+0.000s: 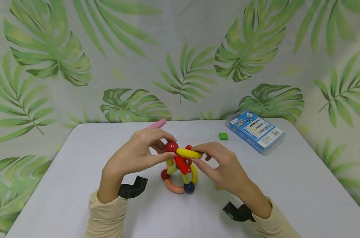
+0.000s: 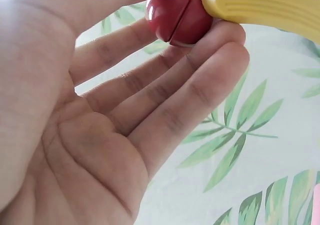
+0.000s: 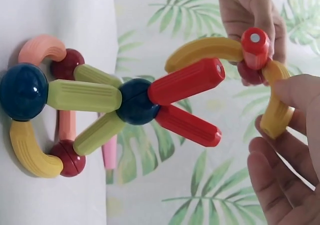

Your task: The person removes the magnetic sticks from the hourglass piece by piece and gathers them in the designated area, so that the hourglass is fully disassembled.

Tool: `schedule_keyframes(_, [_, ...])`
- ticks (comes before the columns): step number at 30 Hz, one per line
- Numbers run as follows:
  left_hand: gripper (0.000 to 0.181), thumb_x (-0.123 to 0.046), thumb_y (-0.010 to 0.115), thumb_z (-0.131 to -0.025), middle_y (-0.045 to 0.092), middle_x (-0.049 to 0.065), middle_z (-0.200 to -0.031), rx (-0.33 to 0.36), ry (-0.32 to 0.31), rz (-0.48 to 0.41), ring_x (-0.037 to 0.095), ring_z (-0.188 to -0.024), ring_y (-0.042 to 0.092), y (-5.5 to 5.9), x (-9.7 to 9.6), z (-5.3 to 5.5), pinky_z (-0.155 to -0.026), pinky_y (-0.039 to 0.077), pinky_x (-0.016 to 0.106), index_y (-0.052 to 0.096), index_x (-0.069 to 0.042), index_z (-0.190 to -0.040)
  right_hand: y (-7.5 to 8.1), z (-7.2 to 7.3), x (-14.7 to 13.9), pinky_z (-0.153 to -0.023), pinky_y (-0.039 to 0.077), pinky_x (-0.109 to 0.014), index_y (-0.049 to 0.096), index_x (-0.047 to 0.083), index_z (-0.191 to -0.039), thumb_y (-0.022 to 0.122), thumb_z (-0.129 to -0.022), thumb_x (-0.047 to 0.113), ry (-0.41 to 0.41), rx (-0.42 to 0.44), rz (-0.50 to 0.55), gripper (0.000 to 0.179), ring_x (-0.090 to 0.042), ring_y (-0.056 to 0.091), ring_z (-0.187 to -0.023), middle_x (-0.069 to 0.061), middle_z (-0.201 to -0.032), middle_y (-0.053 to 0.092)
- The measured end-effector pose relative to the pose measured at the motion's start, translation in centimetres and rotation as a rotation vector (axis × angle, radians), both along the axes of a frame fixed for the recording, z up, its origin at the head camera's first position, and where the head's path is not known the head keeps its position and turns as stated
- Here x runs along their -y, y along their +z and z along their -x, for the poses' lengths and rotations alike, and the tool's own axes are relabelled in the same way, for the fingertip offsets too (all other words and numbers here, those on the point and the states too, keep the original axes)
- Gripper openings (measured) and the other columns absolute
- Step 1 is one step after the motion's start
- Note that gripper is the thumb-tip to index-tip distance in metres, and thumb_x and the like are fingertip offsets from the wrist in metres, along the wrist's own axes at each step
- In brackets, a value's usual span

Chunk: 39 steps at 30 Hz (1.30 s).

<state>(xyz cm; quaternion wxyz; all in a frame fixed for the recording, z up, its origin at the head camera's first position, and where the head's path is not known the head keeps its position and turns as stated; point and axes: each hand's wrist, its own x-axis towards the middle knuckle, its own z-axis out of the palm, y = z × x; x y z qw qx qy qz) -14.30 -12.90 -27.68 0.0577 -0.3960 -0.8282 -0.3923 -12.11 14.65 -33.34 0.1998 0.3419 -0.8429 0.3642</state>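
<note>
My left hand [image 1: 138, 152] grips a red ball [image 2: 175, 15] between thumb and fingers, above a magnetic ball-and-rod structure. The thumb and fingers of my right hand [image 1: 223, 163] pinch a yellow curved rod [image 3: 276, 102], whose other end meets the red ball. A second yellow curved rod [image 3: 205, 50] extends from that ball in the right wrist view, and a red rod [image 3: 255, 49] overlaps it. The structure stands on a ring of curved rods and balls. Lime rods [image 3: 85, 95] rise to a dark blue ball [image 3: 139, 101], from which red rods [image 3: 187, 81] spread upward.
A clear-and-blue box [image 1: 255, 132] lies at the table's back right, with a small green block [image 1: 223, 136] to its left. Behind my left hand is a pink rod [image 1: 157, 124]. A small yellow piece [image 1: 218, 187] shows below my right hand. Patterned cloth hangs behind.
</note>
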Motion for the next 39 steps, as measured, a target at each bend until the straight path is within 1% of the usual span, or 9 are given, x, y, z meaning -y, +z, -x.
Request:
schedule_keyframes(7, [0.03,-0.014,0.083,-0.088,0.075,-0.003,-0.108,-0.063,-0.045,0.023,-0.001,-0.08,0.071,0.1,-0.5,0.1,-0.091,0.058,0.027,0.074,-0.006,-0.115,0.3,-0.1,-0.2,-0.08,0.054,-0.02,0.079,0.012,-0.112,0.09,-0.079,0.011,-0.021,-0.085,0.015,0.035,-0.015,0.061,-0.103,0.0,-0.108,0.07])
schedule_keyframes(10, [0.03,-0.012,0.083,-0.088,0.075,-0.003,-0.109,-0.081,-0.074,0.023,-0.001,-0.08,0.07,0.0,-0.5,0.1,-0.117,0.041,0.034,0.074,-0.006,-0.117,0.5,0.0,-0.5,-0.075,0.054,-0.02,0.08,0.012,-0.113,0.09,-0.078,0.011,-0.036,-0.103,0.0,0.036,-0.012,0.061,-0.097,0.001,-0.104,0.072])
schedule_keyframes(14, [0.031,-0.012,0.083,-0.088,0.075,-0.004,-0.109,-0.108,-0.094,0.04,-0.002,-0.08,0.068,0.1,-0.5,0.0,-0.129,0.015,0.043,0.074,-0.007,-0.117,0.8,0.1,-0.9,-0.074,0.057,-0.024,0.079,0.012,-0.113,0.089,-0.08,0.012,-0.034,-0.093,-0.027,0.035,-0.011,0.063,-0.093,0.002,-0.106,0.074])
schedule_keyframes(15, [0.031,-0.012,0.082,-0.089,0.075,-0.004,-0.109,-0.102,-0.095,0.043,-0.002,-0.08,0.068,0.1,-0.5,0.0,-0.129,0.014,0.043,0.073,-0.007,-0.117,0.8,0.2,-1.0,-0.074,0.058,-0.025,0.078,0.012,-0.113,0.088,-0.081,0.013,-0.031,-0.089,-0.033,0.034,-0.011,0.064,-0.093,0.002,-0.107,0.075])
schedule_keyframes(18, [0.029,-0.012,0.081,-0.09,0.074,-0.005,-0.11,-0.06,-0.08,0.037,0.0,-0.084,0.069,0.1,-0.2,-0.1,-0.119,0.038,0.034,0.072,-0.008,-0.118,0.9,0.4,-1.4,-0.073,0.059,-0.025,0.077,0.01,-0.114,0.087,-0.083,0.012,-0.032,-0.088,-0.037,0.032,-0.01,0.066,-0.089,0.001,-0.106,0.075])
schedule_keyframes(22, [0.029,-0.008,0.079,-0.09,0.072,-0.007,-0.109,0.033,-0.035,0.007,0.004,-0.088,0.071,0.1,0.6,-0.3,-0.08,0.06,0.028,0.07,-0.011,-0.117,0.9,0.9,-2.5,-0.073,0.058,-0.019,0.074,0.006,-0.111,0.085,-0.083,0.004,-0.048,-0.068,0.008,0.03,-0.008,0.066,-0.083,0.0,-0.101,0.075])
schedule_keyframes(28, [0.032,-0.003,0.075,-0.088,0.071,-0.004,-0.117,0.069,0.011,0.0,0.006,-0.089,0.072,0.3,1.4,-0.4,-0.077,0.061,0.029,0.069,-0.012,-0.118,0.5,1.6,-4.6,-0.077,0.056,-0.012,0.069,0.004,-0.117,0.078,-0.086,-0.004,-0.106,0.039,0.088,0.033,-0.01,0.069,-0.082,-0.005,-0.099,0.075])
schedule_keyframes(34, [0.035,0.001,0.073,-0.087,0.07,-0.001,-0.117,0.097,-0.011,0.019,0.009,-0.091,0.073,0.2,1.4,-0.3,-0.082,0.061,0.029,0.069,-0.01,-0.12,-0.9,1.7,-6.4,-0.078,0.055,-0.012,0.066,0.006,-0.122,0.072,-0.093,0.002,-0.22,0.24,-0.014,0.03,-0.013,0.068,-0.084,-0.004,-0.099,0.074])
schedule_keyframes(39, [0.032,-0.001,0.074,-0.088,0.07,-0.002,-0.119,0.072,-0.018,0.038,0.009,-0.093,0.072,0.0,1.4,-0.1,-0.073,0.06,0.027,0.07,-0.009,-0.119,-2.5,1.5,-8.1,-0.076,0.056,-0.017,0.066,0.003,-0.114,0.07,-0.094,0.005,-0.279,0.433,-0.099,0.021,-0.016,0.065,-0.084,-0.004,-0.096,0.072])
